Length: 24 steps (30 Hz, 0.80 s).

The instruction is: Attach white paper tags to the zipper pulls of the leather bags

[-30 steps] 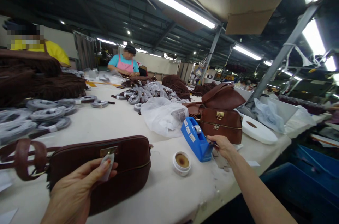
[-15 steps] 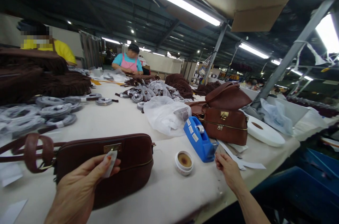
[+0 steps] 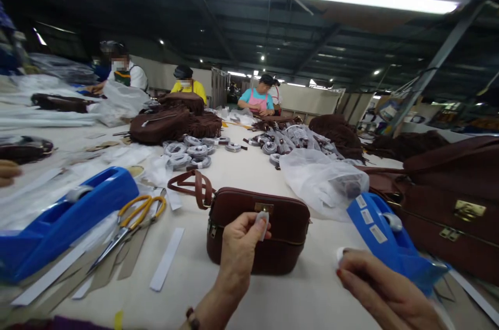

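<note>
Fluorescent tubes are lighting a long workshop, and a pale work table point(image 3: 249, 293) is running from its near edge toward three co-workers point(image 3: 259, 101) sitting at the far end. A fourth may be standing behind them, too hidden to tell.

A brown handbag point(image 3: 280, 252) is lying near the middle of the near edge, with its strap looping off to the left. A larger brown bag point(image 3: 448, 205) is sitting at the right edge. The left hand point(image 3: 237, 249) is resting on the front of the handbag, thumb and forefinger pinching a small white slip point(image 3: 263, 217) just under the gold clasp plate point(image 3: 264, 207). The right hand point(image 3: 384, 293) is hovering at the near edge beside a blue tape dispenser point(image 3: 390, 247). Its fingers are curling inward, and I cannot tell whether they are gripping anything.

As I judge it, the slip is being held by two fingertips only and nothing is bracing the bag. A nudge could slide the bag or tilt the slip, so that it is sitting crooked on the plate.

Counting close by:
- two brown bags
- two blue dispensers, the second dispenser point(image 3: 66, 221) lying toward the left edge
- one clear plastic bag point(image 3: 323, 184)
- one pair of yellow-handled scissors point(image 3: 132, 221)
- a few white strips point(image 3: 167, 260)
- one slip
</note>
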Each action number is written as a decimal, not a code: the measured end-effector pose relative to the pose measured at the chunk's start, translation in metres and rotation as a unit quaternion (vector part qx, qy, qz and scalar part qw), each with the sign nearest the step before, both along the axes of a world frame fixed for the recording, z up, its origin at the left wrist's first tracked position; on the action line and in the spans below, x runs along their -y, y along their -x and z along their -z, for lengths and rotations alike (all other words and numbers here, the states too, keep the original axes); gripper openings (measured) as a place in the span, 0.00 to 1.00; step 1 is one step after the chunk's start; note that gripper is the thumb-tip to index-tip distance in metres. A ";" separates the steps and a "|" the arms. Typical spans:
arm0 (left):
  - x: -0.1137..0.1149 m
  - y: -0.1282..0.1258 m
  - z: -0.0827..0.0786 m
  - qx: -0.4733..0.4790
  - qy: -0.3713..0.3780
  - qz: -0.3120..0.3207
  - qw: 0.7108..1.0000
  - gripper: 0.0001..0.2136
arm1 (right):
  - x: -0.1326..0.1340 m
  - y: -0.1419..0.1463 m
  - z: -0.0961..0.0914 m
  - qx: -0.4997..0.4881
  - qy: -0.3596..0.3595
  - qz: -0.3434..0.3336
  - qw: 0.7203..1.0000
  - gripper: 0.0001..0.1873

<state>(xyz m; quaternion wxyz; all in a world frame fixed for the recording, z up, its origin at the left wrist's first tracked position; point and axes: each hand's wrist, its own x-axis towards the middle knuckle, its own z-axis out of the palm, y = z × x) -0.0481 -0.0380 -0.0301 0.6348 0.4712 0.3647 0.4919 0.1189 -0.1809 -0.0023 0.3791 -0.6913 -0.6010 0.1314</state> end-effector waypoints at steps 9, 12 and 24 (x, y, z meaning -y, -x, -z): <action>-0.002 0.006 0.001 0.011 -0.029 0.039 0.999 0.06 | -0.098 0.054 -0.020 -0.022 -0.013 -0.114 0.993 0.10; -0.002 0.005 0.001 0.015 -0.034 0.036 0.999 0.08 | -0.106 0.055 -0.014 0.010 -0.007 -0.074 0.997 0.11; 0.004 -0.001 0.007 -0.021 -0.050 -0.046 0.997 0.05 | -0.113 0.067 -0.008 0.009 -0.005 0.039 0.999 0.15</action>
